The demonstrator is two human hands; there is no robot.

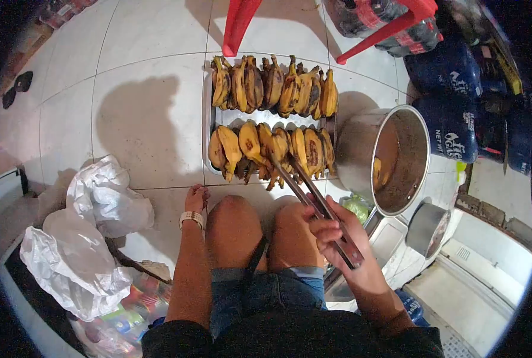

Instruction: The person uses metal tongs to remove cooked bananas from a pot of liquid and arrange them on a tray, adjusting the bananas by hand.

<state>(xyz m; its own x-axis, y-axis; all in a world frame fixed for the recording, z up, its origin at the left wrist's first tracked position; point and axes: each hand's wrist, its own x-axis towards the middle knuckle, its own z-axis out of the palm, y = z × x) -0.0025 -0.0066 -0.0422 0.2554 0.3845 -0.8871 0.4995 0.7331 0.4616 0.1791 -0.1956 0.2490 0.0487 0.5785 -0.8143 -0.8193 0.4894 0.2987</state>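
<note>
My right hand (337, 232) is wrapped round metal tongs (319, 206), whose tips reach in among the front row of bananas (251, 142). Whether the tips grip a banana cannot be made out. A second row of bananas (254, 86), yellow with dark patches, lies behind on the same metal tray (208, 128). Beside my left knee is my left hand (198, 197), its fingers curled, with a watch on the wrist; what it holds, if anything, is hidden. To the right of the tray a large metal pot (358, 152) is tilted toward me, with brown liquid and some banana pieces inside.
White plastic bags (75, 256) lie at the left. Red stool legs (239, 27) stand beyond the tray, near packed dark bottles (376, 24). Blue packs (448, 128) are stacked at the right. A smaller pot (427, 230) and a metal tray (385, 238) sit at the lower right.
</note>
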